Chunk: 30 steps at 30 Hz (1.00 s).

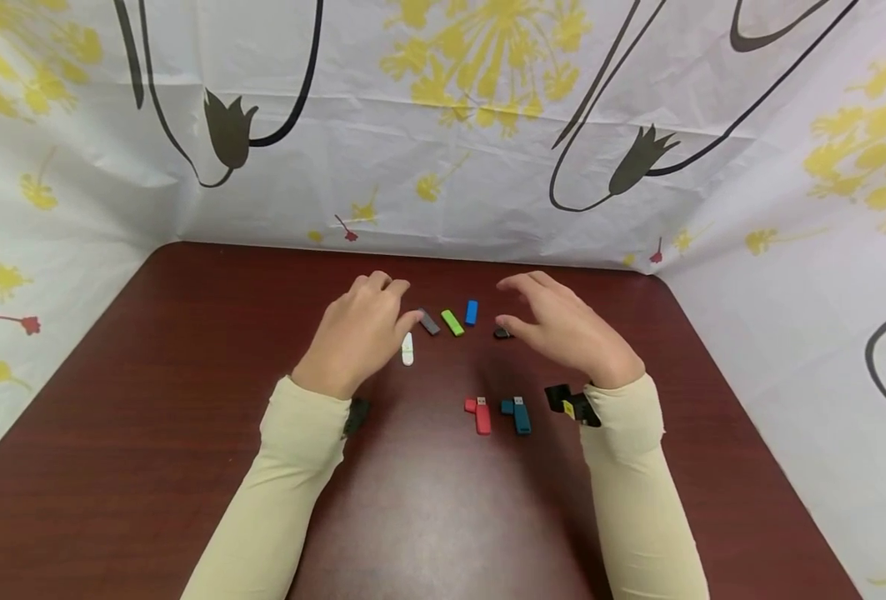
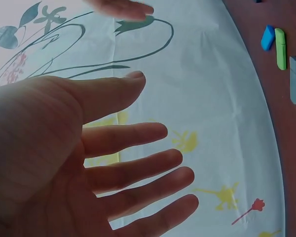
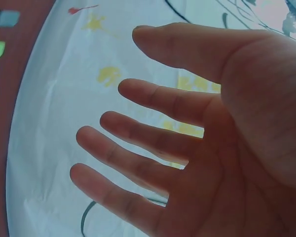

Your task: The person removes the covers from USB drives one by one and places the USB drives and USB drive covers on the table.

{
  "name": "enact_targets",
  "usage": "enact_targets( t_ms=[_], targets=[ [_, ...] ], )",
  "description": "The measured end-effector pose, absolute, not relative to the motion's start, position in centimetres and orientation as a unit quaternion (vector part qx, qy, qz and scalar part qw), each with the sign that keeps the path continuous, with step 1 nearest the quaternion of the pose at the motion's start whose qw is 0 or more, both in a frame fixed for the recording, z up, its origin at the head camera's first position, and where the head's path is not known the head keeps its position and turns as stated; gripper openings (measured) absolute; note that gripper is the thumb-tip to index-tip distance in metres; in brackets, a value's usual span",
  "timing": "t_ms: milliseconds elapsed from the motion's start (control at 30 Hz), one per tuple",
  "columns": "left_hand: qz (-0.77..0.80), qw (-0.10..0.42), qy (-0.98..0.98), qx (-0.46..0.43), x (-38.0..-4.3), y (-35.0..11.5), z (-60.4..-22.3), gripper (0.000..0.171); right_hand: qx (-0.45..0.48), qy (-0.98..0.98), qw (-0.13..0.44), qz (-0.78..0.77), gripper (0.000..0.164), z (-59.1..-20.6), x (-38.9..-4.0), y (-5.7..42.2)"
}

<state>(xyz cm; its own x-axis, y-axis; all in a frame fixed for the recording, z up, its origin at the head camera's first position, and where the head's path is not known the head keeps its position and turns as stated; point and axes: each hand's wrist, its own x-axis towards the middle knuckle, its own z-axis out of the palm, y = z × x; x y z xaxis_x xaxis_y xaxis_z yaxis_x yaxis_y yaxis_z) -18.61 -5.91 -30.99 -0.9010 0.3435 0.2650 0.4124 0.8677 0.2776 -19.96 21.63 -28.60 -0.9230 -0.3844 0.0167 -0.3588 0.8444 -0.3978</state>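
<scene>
My left hand [image 1: 360,332] hovers over the table's left middle, its fingers spread and holding nothing; the left wrist view shows the bare palm. Across from it my right hand [image 1: 570,327] is raised with fingers apart, also bare. Between and below them lie several USB flash drives: a white one [image 1: 407,350], a grey one [image 1: 429,322], a green one [image 1: 453,322], a blue one [image 1: 472,312] and a small black item [image 1: 502,332] partly behind the right fingers. Nearer to me lie a red USB drive [image 1: 483,417] and a teal USB drive [image 1: 521,417], metal plugs bare.
A red cap [image 1: 470,405] lies beside the red drive, a teal cap [image 1: 506,407] beside the teal one. The dark reddish-brown table [image 1: 150,400] is bordered at the back and sides by a white floral sheet [image 1: 443,158]. Each wrist wears a dark camera mount.
</scene>
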Motion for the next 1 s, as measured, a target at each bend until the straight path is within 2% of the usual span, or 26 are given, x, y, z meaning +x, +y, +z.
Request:
enact_targets(
  t_ms=[233, 433, 700, 1000],
  targets=[
    [-0.175, 0.110, -0.960, -0.187, -18.7, -6.2, -30.7, 0.063, -0.193, 0.958, 0.012, -0.214, 0.050, -28.7, -20.7, 20.2],
    [-0.183, 0.104, -0.961, -0.179, -18.7, -6.5, -30.5, 0.065, -0.173, 0.960, 0.024, -0.220, 0.053, -30.6, -22.5, 20.5],
    [-0.187, 0.096, -0.961, -0.182, -18.6, -6.6, -30.3, 0.065, -0.157, 0.968, 0.079, -0.181, 0.056, -33.4, -24.6, 21.7],
    [-0.191, 0.096, -0.958, -0.190, -18.5, -6.3, -30.4, 0.064, -0.128, 0.966, 0.168, -0.147, 0.058, -36.0, -25.6, 23.1]
  ],
)
